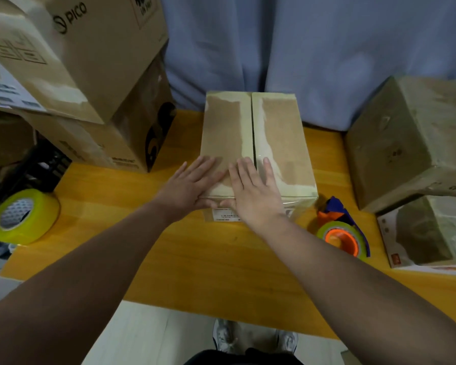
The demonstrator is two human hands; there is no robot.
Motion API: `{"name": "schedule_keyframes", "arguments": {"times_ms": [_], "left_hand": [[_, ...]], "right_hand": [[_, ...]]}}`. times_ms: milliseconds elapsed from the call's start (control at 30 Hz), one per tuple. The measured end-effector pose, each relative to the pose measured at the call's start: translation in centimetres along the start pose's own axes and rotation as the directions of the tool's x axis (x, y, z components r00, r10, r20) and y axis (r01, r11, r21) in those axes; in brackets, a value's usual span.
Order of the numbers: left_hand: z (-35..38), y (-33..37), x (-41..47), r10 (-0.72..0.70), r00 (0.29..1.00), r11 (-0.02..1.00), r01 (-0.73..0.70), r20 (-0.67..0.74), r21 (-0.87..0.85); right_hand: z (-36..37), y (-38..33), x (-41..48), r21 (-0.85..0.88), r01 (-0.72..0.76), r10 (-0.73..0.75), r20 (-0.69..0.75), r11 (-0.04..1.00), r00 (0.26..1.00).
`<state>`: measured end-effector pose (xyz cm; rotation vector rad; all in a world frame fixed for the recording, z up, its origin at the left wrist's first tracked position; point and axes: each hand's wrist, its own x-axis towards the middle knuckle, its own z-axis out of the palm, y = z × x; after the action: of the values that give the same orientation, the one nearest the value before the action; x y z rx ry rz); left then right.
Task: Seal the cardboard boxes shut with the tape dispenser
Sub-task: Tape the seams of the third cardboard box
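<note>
Now both hands, left hand and right hand, press spread fingers flat on the cardboard box at centre frame, smoothing tape over its seam.

a: where is the camera sitting?
b: i have one view, worn on the head, a wide-angle lens facing forward and steeply down over the near edge of the bench.
a: how near is it?
b: close. both forearms run in from the bottom corners, and the left hand and right hand lie flat mid-frame on the cardboard box. straight below i see the floor and shoes; along the top, a blue curtain.
</note>
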<state>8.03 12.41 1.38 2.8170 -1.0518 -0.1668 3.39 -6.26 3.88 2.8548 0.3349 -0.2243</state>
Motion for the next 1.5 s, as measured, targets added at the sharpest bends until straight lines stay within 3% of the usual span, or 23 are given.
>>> {"name": "schedule_keyframes", "arguments": {"times_ms": [100, 233, 333, 433, 567, 667, 800, 1033, 1100, 1200, 1233, 1367, 1500], "left_hand": [[0.5, 0.2, -0.1, 0.004, 0.998, 0.994, 0.002, -0.057, 0.106], [0.0, 1.4, -0.4, -0.029, 0.998, 0.980, 0.041, -0.063, 0.192], [-1.0, 2.3, -0.5, -0.094, 0.996, 0.967, 0.091, 0.000, 0.239], [-2.1, 4.6, 0.6, -0.083, 0.996, 0.990, 0.087, -0.036, 0.115], [-2.5, 9.3, 4.2, 0.039, 0.999, 0.996, -0.037, -0.031, 0.079], [-1.7, 11.4, 6.6, 0.045, 0.999, 0.995, -0.047, 0.028, 0.090], [-0.2, 11.4, 7.4, 0.033, 0.997, 0.983, -0.046, 0.072, 0.180], [0.9, 11.5, 6.9, 0.056, 0.998, 0.958, -0.060, 0.021, 0.281], [0.6, 11.8, 6.6, 0.038, 0.999, 0.944, -0.044, 0.027, 0.327], [0.2, 12.9, 7.1, 0.033, 0.999, 0.952, -0.040, 0.028, 0.305], [0.1, 13.7, 7.7, 0.054, 0.998, 0.958, -0.057, 0.020, 0.280], [0.6, 16.7, 10.8, 0.067, 0.997, 0.972, -0.072, 0.029, 0.223], [1.3, 17.4, 11.6, 0.003, 1.000, 0.963, -0.009, 0.022, 0.268]], "right_hand": [[0.0, -0.3, 0.0, -0.097, 0.008, -0.011, -0.034, 0.995, 0.999], [-0.1, -0.4, -0.4, -0.081, -0.009, 0.009, -0.002, 0.997, 1.000], [-0.6, 1.5, -1.7, 0.097, 0.022, -0.018, -0.037, 0.995, 0.999], [-0.7, 5.9, -3.7, 0.293, 0.007, 0.011, -0.060, 0.956, 0.998], [1.3, 11.9, -5.1, 0.374, -0.076, 0.072, 0.025, 0.924, 0.997], [3.2, 13.1, -5.2, 0.465, -0.040, 0.011, 0.065, 0.884, 0.998], [5.5, 12.6, -4.7, 0.530, 0.004, 0.006, -0.018, 0.848, 1.000], [5.8, 12.2, -5.1, 0.577, 0.052, 0.017, -0.114, 0.815, 0.993], [5.4, 12.5, -5.7, 0.757, 0.009, 0.046, -0.052, 0.654, 0.998], [5.5, 12.6, -6.0, 0.964, -0.172, 0.282, 0.111, 0.203, 0.953], [5.8, 12.6, -5.9, 0.971, -0.211, 0.325, 0.165, 0.110, 0.931], [6.0, 12.7, -5.6, 0.951, -0.294, 0.293, 0.308, -0.091, 0.905], [5.4, 12.4, -5.4, 0.955, -0.270, 0.298, 0.295, -0.121, 0.908]]}}
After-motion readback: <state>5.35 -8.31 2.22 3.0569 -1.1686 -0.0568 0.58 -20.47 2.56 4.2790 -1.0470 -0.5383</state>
